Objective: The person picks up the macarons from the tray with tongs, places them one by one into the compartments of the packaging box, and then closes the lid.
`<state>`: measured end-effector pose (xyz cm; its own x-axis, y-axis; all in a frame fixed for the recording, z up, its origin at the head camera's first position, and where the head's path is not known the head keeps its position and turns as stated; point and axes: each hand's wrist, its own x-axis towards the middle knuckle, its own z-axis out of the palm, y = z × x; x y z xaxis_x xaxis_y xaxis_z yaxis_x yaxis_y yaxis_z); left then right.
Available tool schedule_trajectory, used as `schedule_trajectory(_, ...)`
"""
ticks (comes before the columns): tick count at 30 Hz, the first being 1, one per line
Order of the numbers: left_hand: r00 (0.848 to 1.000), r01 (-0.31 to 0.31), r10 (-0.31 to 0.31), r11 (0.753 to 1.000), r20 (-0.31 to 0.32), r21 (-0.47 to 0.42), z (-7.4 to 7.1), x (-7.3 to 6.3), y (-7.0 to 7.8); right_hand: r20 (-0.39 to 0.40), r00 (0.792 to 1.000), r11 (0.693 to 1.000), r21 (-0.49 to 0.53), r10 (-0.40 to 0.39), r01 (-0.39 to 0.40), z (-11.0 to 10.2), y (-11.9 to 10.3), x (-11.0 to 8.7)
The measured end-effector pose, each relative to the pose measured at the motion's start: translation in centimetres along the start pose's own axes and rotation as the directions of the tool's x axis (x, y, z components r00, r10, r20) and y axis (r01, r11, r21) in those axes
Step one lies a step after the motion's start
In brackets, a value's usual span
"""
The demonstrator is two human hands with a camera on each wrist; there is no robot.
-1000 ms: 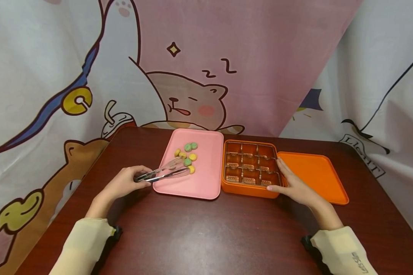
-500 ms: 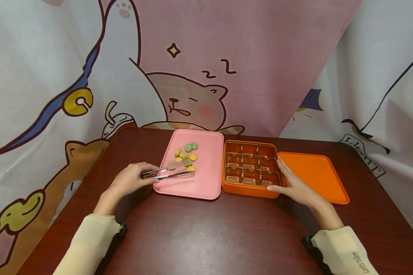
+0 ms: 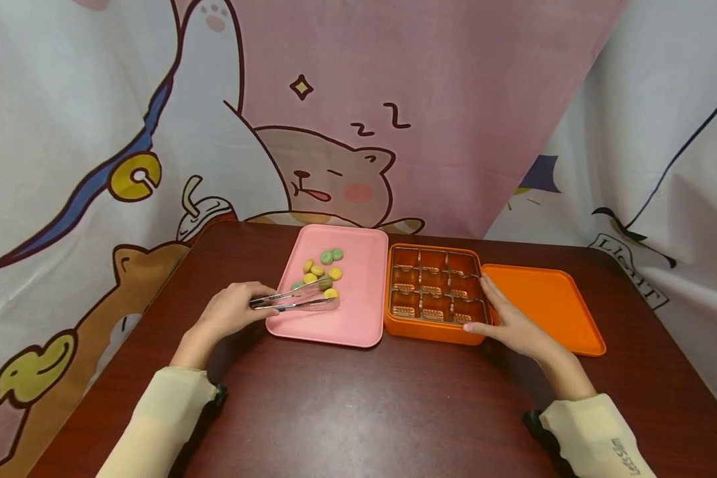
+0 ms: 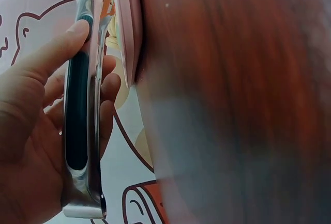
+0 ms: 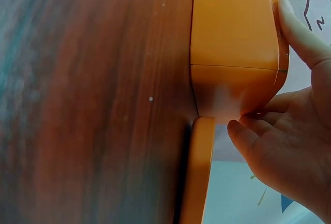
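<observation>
My left hand [image 3: 230,313] grips a pair of tongs [image 4: 77,110] with dark handle inlays and clear tips. The thumb presses one arm and the fingers support the other. Over a pink tray [image 3: 358,318], the spread tips straddle small round pieces. A green piece [image 3: 324,284] shows through the upper tip; contact is unclear. A yellow piece [image 3: 331,293] lies near the lower tip. My right hand [image 3: 514,326] holds the front right corner of an orange box [image 5: 232,22], thumb on the front rim, fingers against the side. Inside the box is a clear divided insert [image 3: 433,290].
Several other yellow pieces [image 3: 334,273] and green pieces [image 3: 326,257] lie on the tray. Right of the box is a flat orange lid [image 3: 552,305], partly behind my hand. Everything stands on a dark wooden table [image 3: 358,411], with a printed curtain [image 3: 454,119] behind it.
My left hand has moved right with the tongs, and their tips have shifted slightly right over the pieces. My right hand and the box have stayed still.
</observation>
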<state>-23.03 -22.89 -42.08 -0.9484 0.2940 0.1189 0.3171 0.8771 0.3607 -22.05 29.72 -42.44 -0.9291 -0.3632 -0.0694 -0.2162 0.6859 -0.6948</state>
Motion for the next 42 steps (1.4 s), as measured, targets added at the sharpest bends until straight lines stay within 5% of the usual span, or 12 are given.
schedule_trajectory(16, 0.999, 0.018, -0.02, 0.999, 0.044, 0.038, 0.6, 1.0, 0.8, 0.001, 1.0, 1.0, 0.01, 0.005, -0.005, 0.0, 0.1, -0.1)
schedule_trajectory(42, 0.998, -0.035, 0.036, 0.999, -0.06, 0.024, -0.1, 2.0, 1.8, -0.007, 1.0, 1.0, 0.016, 0.007, -0.007, 0.1, 0.2, 0.2)
